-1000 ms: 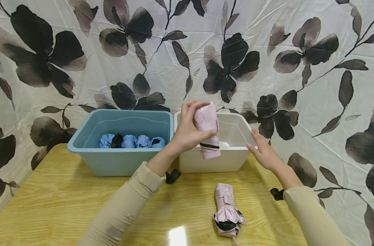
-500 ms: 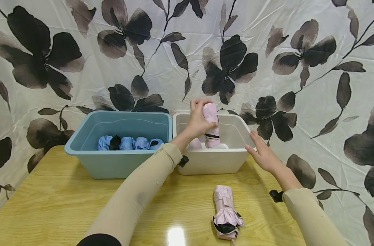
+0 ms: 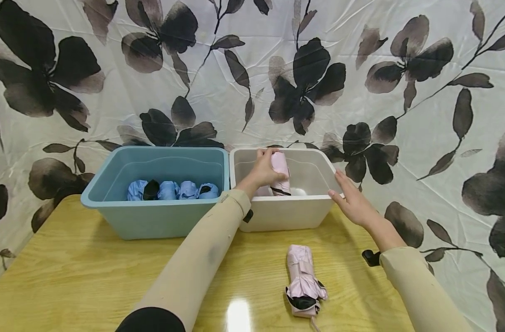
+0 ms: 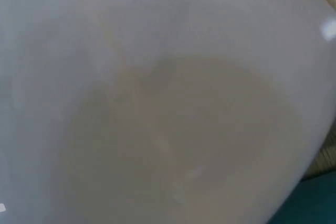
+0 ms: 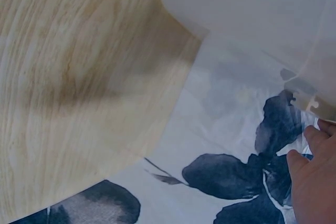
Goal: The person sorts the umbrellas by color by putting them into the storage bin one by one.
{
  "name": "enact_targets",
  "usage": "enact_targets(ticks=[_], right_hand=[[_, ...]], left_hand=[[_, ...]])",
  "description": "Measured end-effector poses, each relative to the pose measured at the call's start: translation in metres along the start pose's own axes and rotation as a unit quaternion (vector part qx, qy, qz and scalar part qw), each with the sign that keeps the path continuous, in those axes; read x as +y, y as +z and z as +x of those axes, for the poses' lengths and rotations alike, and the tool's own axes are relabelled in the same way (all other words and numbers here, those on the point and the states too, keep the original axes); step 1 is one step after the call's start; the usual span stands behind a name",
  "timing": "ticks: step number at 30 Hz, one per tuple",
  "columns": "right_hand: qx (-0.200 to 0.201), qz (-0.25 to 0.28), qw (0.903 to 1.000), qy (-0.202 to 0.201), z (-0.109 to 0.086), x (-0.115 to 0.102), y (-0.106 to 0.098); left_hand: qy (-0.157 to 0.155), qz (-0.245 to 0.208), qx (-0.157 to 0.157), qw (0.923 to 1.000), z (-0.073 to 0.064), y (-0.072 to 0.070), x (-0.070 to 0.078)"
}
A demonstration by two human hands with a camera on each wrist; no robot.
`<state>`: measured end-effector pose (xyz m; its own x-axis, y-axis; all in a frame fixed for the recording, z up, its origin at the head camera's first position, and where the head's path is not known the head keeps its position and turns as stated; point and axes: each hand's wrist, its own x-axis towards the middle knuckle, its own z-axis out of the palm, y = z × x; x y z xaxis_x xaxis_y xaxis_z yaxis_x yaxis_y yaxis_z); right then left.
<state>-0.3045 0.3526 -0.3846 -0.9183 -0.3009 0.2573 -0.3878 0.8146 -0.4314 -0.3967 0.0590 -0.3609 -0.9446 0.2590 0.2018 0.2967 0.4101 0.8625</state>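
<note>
In the head view my left hand (image 3: 262, 171) grips a folded pink umbrella (image 3: 280, 173), held upright and partly down inside the white bin (image 3: 291, 214). A bit of another pink item shows low in that bin beside my wrist, mostly hidden. My right hand (image 3: 354, 200) rests with extended fingers against the bin's right rim; its fingers also show at the edge of the right wrist view. A second folded pink umbrella (image 3: 303, 281) lies on the table in front of the bin. The left wrist view is filled by the bin's pale wall (image 4: 184, 103).
A blue bin (image 3: 153, 221) stands left of the white one, its side close against it. Several rolled blue umbrellas (image 3: 168, 190) sit in a row inside. Both bins stand on a wooden table (image 3: 91, 276) before a floral cloth (image 3: 236, 92).
My left hand has carried the pink umbrella from above the white bin's front edge back and down into the bin. The right hand stays at the rim.
</note>
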Motion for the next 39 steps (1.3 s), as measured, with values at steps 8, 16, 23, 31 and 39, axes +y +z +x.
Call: enact_targets(ticks=[8,16,23,31,39], right_hand=[[-0.001,-0.007,1.0,0.001,0.002,-0.003,-0.005],[-0.007,-0.005,1.0,0.005,0.0,0.0,-0.005],[-0.008,-0.003,1.0,0.004,-0.001,0.0,-0.002],[-0.011,-0.004,0.9999,0.008,0.0,-0.002,0.0],[-0.012,-0.003,0.9999,0.011,0.001,-0.001,0.002]], left_hand=[[-0.011,0.045,-0.091,0.9948,-0.003,0.001,0.006],[-0.028,0.072,-0.127,0.9889,-0.002,0.002,0.003],[-0.037,0.088,-0.163,0.982,-0.004,0.0,0.001],[-0.065,0.128,-0.24,0.9601,-0.007,-0.004,0.0],[-0.091,0.137,-0.296,0.9408,-0.01,-0.005,-0.003]])
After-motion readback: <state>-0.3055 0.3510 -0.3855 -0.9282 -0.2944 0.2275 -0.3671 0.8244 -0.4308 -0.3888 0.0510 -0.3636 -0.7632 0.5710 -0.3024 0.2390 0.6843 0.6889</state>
